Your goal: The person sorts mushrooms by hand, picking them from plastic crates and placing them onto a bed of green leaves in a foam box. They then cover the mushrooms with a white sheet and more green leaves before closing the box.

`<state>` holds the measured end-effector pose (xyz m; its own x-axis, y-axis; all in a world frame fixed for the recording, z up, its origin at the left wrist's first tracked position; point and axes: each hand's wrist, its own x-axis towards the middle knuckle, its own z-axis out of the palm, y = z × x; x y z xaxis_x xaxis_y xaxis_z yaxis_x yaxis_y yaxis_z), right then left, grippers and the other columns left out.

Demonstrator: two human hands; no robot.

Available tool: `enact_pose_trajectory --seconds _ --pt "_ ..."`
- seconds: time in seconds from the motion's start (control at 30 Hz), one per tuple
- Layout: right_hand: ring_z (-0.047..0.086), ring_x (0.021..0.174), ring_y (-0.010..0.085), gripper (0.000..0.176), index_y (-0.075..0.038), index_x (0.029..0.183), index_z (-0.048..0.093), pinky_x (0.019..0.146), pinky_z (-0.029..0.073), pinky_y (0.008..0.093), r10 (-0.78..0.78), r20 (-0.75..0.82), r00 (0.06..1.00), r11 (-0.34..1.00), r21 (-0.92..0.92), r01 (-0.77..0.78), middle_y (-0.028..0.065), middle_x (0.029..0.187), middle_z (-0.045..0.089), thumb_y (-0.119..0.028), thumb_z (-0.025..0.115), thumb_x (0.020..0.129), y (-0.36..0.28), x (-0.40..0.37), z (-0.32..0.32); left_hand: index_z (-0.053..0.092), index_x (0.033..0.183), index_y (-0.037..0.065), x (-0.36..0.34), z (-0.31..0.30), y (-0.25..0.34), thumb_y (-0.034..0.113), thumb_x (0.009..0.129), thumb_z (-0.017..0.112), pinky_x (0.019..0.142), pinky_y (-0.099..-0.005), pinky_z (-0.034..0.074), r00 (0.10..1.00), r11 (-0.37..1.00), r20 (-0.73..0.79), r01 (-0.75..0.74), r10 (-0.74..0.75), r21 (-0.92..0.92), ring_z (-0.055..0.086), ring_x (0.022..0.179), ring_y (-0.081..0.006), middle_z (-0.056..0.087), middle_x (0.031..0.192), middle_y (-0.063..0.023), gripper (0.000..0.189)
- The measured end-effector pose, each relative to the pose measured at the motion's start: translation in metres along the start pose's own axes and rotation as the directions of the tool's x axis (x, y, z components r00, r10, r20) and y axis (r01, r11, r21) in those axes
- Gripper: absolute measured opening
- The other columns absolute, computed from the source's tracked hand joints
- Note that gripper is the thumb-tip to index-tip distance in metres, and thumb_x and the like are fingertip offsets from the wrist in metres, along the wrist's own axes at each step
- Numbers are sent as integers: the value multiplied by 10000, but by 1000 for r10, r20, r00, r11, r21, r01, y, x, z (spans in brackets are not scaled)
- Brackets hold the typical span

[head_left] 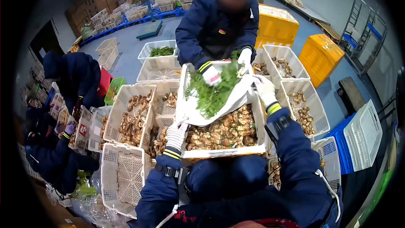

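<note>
A white foam box (219, 153) stands in front of me, with rows of brown and cream mushrooms (221, 131) in its near half. A white sheet (241, 95) lies over the far half, with green fern fronds (215, 90) on top. My left hand (176, 135), in a striped white glove, is closed on the sheet's near left edge beside the box rim. In a white glove, my right hand (265, 90) is closed on the sheet's raised right edge. Across the box, a co-worker's two gloved hands (212, 76) touch the ferns.
White plastic crates with mushrooms stand on both sides, including a left crate (130, 114) and a right crate (304, 107). A co-worker (217, 21) leans over the box's far side. Other people work at the left. Yellow boxes (321, 59) and stacked blue and white crates (354, 137) are at the right.
</note>
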<state>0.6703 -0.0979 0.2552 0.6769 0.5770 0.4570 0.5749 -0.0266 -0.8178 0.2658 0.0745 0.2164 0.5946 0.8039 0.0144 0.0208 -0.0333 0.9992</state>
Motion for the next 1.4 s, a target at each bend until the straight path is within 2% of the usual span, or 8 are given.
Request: enact_pose_trajectory --seconds 0.2,0.37,0.5,0.73,0.87,1.13,1.23,1.4 --pt "632 819 103 236 14 1125 673 732 530 249 105 -111 988 983 -136 -119 51 931 702 -156 630 967 -9 -131 -78 678 1174 -32 -23 -14 -18 70 947 638 811 -246 527 996 987 74 -50 39 154 645 892 -119 718 1006 -83 252" --pt "619 643 86 191 -7 1065 681 581 522 237 598 38 801 795 96 -599 28 770 675 -156 647 951 0 -190 -96 666 1201 -9 -19 -8 -17 103 964 617 782 -257 536 977 992 169 120 -127 51 668 887 -152 721 1017 -111 267" --pt "612 496 177 207 -3 1085 593 491 558 305 601 120 790 720 348 -600 90 696 639 -177 548 981 -22 -169 -91 622 1246 2 -4 13 18 108 1007 550 743 -241 551 984 958 44 180 -175 -222 667 873 -132 699 1048 -87 271" --pt "614 665 172 161 -39 1037 550 561 513 253 601 -39 798 525 772 -358 64 808 597 -196 560 1000 -61 -154 -48 612 1254 25 0 25 15 112 1004 571 727 -237 551 993 929 -116 -13 -33 -371 654 879 -124 671 1144 -78 267" --pt "697 889 269 344 45 1255 490 743 595 323 508 -103 855 641 708 -296 190 1054 647 -205 525 1021 -61 -156 -51 644 1204 15 -7 24 31 85 995 580 812 -238 536 992 961 -129 -50 15 -271 644 945 -126 674 1171 -84 230" --pt "582 1175 233 497 32 1421 380 972 510 329 341 -100 935 865 423 -270 176 1246 585 -127 580 995 -64 -168 -42 673 1133 -37 -18 27 22 40 974 583 1015 -308 468 990 988 -71 -128 122 -84 615 1135 -201 677 1200 -149 198" --pt "592 1131 236 720 32 1486 305 918 516 312 224 183 957 905 325 -274 200 1284 575 -134 705 912 -81 -171 -17 671 1134 -35 -26 36 37 37 973 580 1033 -312 456 989 988 -19 -145 144 -55 614 1151 -219 675 1208 -156 198" --pt "674 895 317 958 -4 1512 281 852 544 389 309 645 698 943 -303 -137 237 1175 652 -293 798 759 -132 -156 49 672 1134 -27 -37 66 47 44 968 551 1039 -311 444 974 987 163 -159 155 12 612 1150 -233 653 1249 -156 218"
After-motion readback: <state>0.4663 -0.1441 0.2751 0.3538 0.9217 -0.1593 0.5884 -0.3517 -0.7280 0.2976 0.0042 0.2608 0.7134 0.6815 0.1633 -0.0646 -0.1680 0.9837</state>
